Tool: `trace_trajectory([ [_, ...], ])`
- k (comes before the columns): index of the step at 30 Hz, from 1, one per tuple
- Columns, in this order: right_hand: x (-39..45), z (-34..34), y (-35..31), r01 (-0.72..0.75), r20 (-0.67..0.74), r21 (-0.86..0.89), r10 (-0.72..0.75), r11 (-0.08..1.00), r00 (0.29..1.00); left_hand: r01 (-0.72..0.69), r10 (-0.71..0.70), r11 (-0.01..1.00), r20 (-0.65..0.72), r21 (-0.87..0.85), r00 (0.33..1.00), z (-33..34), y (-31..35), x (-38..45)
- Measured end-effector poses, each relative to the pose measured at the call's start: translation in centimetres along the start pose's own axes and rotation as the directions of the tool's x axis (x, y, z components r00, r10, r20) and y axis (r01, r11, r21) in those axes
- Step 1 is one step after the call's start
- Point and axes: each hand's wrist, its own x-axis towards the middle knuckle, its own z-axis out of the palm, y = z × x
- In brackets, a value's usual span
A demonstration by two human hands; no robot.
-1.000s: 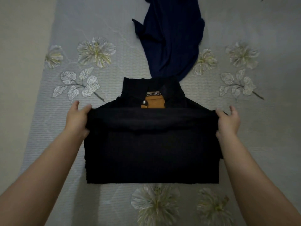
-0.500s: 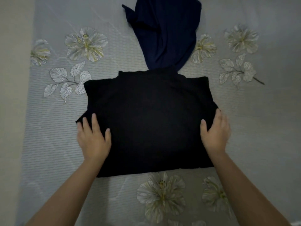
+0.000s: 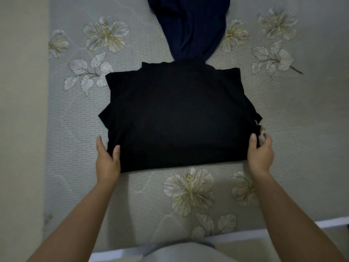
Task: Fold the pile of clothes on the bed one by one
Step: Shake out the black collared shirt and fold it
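Observation:
A black garment (image 3: 179, 114) lies folded into a rough rectangle in the middle of the bed (image 3: 302, 129). My left hand (image 3: 107, 159) grips its near left corner, thumb on top of the cloth and fingers along the outer edge. At the near right corner my right hand (image 3: 261, 154) holds the edge the same way, thumb on the cloth and fingers curled past the side. A navy garment (image 3: 188, 25) lies unfolded just beyond the black one, touching its far edge and running out of the top of the view.
The bed has a grey sheet printed with pale flowers and leaves. Its near edge shows as a white strip (image 3: 245, 233) at the bottom. A plain beige band (image 3: 20, 129) runs down the left side.
The black garment's raised near half was folded over and laid flat. My hands pressed on top of it, then slid back to grip its two near corners.

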Motion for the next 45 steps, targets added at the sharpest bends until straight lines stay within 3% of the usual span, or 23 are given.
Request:
trace_trajectory([
  [3,-1.3,-1.2,1.3,-0.014,-0.003,-0.189,0.014,0.982,1.000,-0.018,0.014,0.986,0.026,0.165,1.000,-1.2,-1.2,-0.8],
  [6,-3.0,-1.6,3.2,-0.062,0.023,-0.301,0.072,0.952,0.997,0.064,-0.069,0.976,0.017,0.209,0.997,-1.5,-2.6,-2.6],
  [10,-4.7,-1.4,5.0,-0.154,0.015,-0.335,0.168,0.930,0.986,0.150,-0.160,0.964,0.027,0.219,0.987,-0.6,-4.0,-5.5],
  [12,-4.8,-1.4,5.1,-0.170,-0.025,-0.317,0.171,0.933,0.985,0.148,-0.142,0.955,-0.044,0.256,0.989,0.0,-3.6,-6.3],
  [16,-4.3,-1.1,4.2,-0.105,-0.044,-0.122,0.100,0.987,0.994,0.039,0.029,0.935,-0.185,0.354,0.982,0.7,-1.3,-6.7],
  [22,-3.7,1.1,2.4,-0.207,-0.003,-0.100,0.207,0.973,0.978,-0.289,0.280,0.843,0.089,0.453,0.956,4.2,2.8,-6.0],
  [25,-3.1,1.3,2.6,-0.234,0.059,-0.045,0.236,0.971,0.970,-0.442,0.390,0.759,0.209,0.478,0.897,7.0,5.7,-5.7],
  [29,-1.2,-1.1,5.2,-0.118,0.097,-0.163,0.135,0.980,0.986,-0.625,0.502,0.634,0.372,0.456,0.781,11.3,10.5,-5.9],
  [34,5.0,-5.6,9.7,0.025,0.098,-0.245,-0.001,0.969,0.995,-0.718,0.562,0.543,0.447,0.436,0.696,17.6,18.0,-3.8],
  [41,16.5,-10.7,11.4,0.225,0.154,-0.518,-0.169,0.825,0.973,-0.937,0.682,0.231,0.644,0.260,0.347,27.5,26.4,-5.0],
  [45,16.9,-11.1,11.6,0.216,0.140,-0.441,-0.171,0.871,0.975,-0.966,0.660,0.161,0.706,0.203,0.258,31.7,29.0,-5.1],
])
